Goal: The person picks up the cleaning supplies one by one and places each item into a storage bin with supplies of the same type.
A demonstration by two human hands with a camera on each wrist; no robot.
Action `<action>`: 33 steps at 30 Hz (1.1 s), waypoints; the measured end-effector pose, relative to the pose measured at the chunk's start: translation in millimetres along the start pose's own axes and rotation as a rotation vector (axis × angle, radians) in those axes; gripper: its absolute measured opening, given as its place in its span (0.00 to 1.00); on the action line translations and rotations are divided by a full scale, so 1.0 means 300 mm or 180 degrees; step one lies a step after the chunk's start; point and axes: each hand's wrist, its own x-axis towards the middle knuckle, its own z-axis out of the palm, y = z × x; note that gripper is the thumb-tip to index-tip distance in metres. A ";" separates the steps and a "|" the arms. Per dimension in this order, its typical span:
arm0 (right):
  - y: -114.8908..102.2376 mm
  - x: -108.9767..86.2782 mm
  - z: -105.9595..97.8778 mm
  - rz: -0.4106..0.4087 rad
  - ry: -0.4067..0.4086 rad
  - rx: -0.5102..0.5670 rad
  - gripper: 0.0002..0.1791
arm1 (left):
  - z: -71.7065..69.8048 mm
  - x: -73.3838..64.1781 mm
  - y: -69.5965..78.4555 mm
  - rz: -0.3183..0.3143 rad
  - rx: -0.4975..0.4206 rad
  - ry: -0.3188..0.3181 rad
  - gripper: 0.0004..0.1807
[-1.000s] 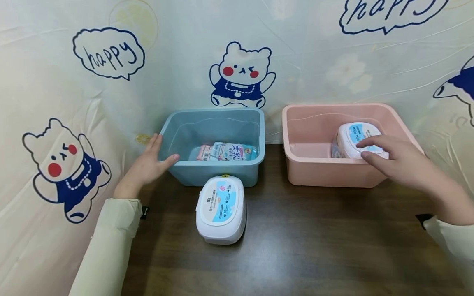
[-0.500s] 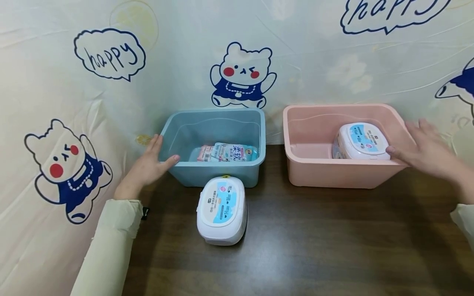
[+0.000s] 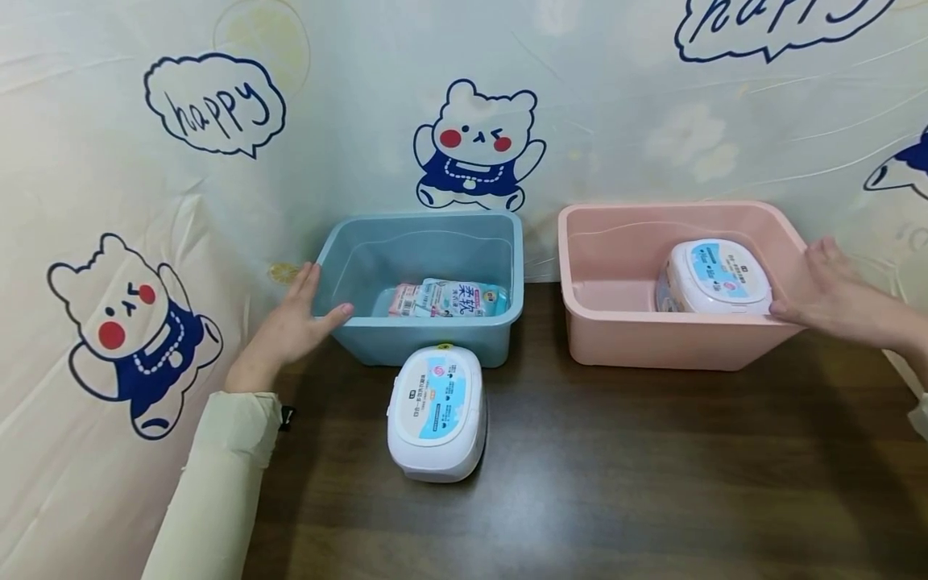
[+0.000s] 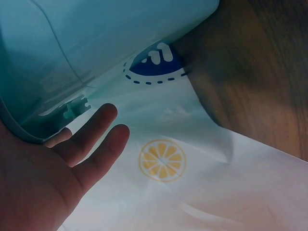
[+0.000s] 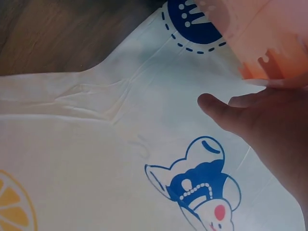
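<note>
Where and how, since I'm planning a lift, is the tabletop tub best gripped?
Probably the left and right sides of the white tub, from above: it looks narrower that way, both are free, and its far end is by the blue bin.

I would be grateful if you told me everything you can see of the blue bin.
The blue bin looks like smooth plastic: rectangular and open-topped, with rounded corners, a rim, and walls narrowing towards the base. It stands upright on the brown table, left of the pink bin. Small packets lie inside. The left hand rests against its left end. Whether the white box in front touches it is unclear.
</note>
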 end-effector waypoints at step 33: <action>0.020 -0.037 0.013 0.0011 -0.0093 0.0263 0.59 | 0.073 -0.080 0.016 0.0208 -0.0048 0.0868 0.50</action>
